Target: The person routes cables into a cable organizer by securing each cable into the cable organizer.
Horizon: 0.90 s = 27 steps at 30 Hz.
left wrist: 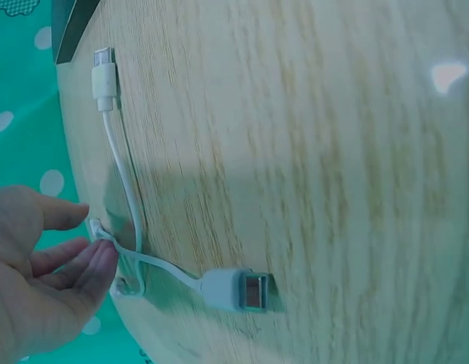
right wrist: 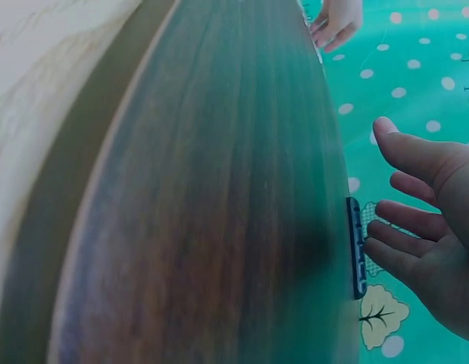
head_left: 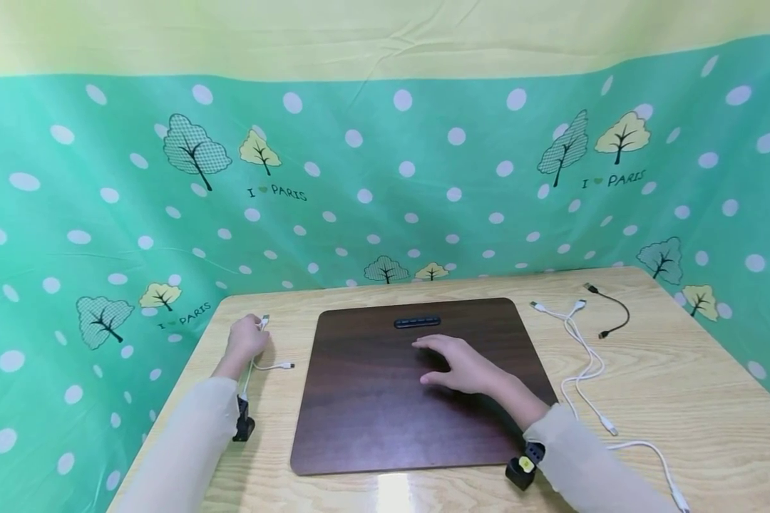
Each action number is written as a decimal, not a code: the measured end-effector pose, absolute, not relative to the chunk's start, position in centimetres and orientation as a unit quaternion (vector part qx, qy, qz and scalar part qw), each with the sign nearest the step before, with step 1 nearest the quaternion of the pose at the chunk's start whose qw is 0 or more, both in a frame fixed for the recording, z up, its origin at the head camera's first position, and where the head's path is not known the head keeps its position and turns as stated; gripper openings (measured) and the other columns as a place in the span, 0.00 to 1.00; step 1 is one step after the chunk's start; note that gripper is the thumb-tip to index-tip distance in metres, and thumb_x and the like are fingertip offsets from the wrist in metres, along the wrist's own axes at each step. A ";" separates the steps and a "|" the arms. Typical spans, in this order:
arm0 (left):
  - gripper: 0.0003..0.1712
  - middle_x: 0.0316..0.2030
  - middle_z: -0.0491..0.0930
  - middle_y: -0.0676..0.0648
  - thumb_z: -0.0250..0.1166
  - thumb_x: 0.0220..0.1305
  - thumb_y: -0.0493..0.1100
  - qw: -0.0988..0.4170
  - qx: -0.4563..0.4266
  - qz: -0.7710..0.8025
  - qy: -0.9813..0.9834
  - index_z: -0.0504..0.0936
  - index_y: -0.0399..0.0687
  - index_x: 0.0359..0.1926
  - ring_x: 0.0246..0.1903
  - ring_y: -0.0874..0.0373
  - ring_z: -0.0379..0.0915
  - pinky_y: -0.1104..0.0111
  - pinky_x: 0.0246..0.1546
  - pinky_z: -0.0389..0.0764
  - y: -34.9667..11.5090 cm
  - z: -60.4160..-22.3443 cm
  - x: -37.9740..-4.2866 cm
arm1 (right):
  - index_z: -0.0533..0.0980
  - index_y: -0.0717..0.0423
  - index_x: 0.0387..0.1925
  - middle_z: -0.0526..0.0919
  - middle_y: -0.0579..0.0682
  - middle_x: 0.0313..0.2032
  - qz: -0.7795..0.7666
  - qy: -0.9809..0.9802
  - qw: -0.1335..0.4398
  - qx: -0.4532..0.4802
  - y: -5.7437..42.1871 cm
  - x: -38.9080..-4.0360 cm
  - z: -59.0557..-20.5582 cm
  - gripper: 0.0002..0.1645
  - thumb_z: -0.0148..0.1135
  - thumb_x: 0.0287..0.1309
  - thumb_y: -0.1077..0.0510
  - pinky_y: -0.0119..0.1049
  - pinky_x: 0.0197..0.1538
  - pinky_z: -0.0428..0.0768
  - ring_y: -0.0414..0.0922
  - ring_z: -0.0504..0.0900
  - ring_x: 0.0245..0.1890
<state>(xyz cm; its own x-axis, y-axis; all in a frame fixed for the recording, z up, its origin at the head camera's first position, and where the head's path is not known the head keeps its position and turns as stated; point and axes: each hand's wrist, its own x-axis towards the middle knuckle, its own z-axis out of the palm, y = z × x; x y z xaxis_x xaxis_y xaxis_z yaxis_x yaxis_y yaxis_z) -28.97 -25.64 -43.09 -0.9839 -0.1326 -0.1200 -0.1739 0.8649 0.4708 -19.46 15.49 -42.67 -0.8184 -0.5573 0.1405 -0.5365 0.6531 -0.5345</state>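
On the left of the table my left hand [head_left: 247, 338] reaches over a short white USB cable [head_left: 271, 367]. In the left wrist view, the fingertips of this hand [left wrist: 48, 269] are right at the white cord [left wrist: 124, 163], with a gap between thumb and fingers. One white plug [left wrist: 234, 290] lies to the right of the fingers, another plug [left wrist: 104, 80] farther up. My right hand [head_left: 455, 363] hovers above a dark brown board [head_left: 372, 399], its fingers spread and holding nothing. Near the board's far edge lies a dark slotted bar [head_left: 417, 322], just beyond those fingertips.
Right of the board lie a long white cable [head_left: 593, 356] with split ends and a short black cable [head_left: 624, 306]. Another white cable [head_left: 654, 452] is near the right sleeve. A green dotted curtain [head_left: 411, 178] hangs behind the wooden table [head_left: 699, 385].
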 end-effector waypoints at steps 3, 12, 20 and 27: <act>0.24 0.54 0.71 0.23 0.51 0.64 0.34 0.035 -0.084 0.253 0.963 0.66 0.23 0.59 0.50 0.35 0.72 0.53 0.49 0.81 -25.6 -43.1 -29.2 | 0.70 0.58 0.62 0.75 0.55 0.62 -0.291 0.907 0.012 -0.305 15.3 -19.5 -42.8 0.33 0.68 0.56 0.52 0.50 0.66 0.73 0.52 0.73 0.64; 0.24 0.54 0.72 0.25 0.52 0.57 0.27 0.034 -0.111 0.263 0.958 0.70 0.24 0.57 0.52 0.34 0.71 0.55 0.47 0.81 -25.2 -43.4 -30.2 | 0.72 0.57 0.61 0.77 0.53 0.60 -0.299 0.901 0.014 -0.315 14.8 -19.4 -43.1 0.31 0.67 0.58 0.52 0.47 0.65 0.74 0.50 0.75 0.63; 0.18 0.45 0.77 0.28 0.55 0.52 0.27 0.021 -0.107 0.276 0.955 0.78 0.26 0.45 0.43 0.38 0.74 0.59 0.40 0.82 -25.7 -43.6 -30.5 | 0.71 0.57 0.61 0.77 0.53 0.61 -0.314 0.896 0.031 -0.314 14.0 -19.5 -43.5 0.31 0.66 0.58 0.52 0.47 0.64 0.75 0.50 0.74 0.63; 0.13 0.41 0.81 0.31 0.59 0.53 0.31 0.019 -0.116 0.289 0.950 0.82 0.29 0.40 0.36 0.46 0.77 0.67 0.32 0.81 -26.3 -43.5 -30.3 | 0.71 0.57 0.61 0.77 0.53 0.60 -0.325 0.891 0.040 -0.316 12.8 -19.7 -44.0 0.32 0.66 0.58 0.50 0.45 0.62 0.77 0.50 0.75 0.62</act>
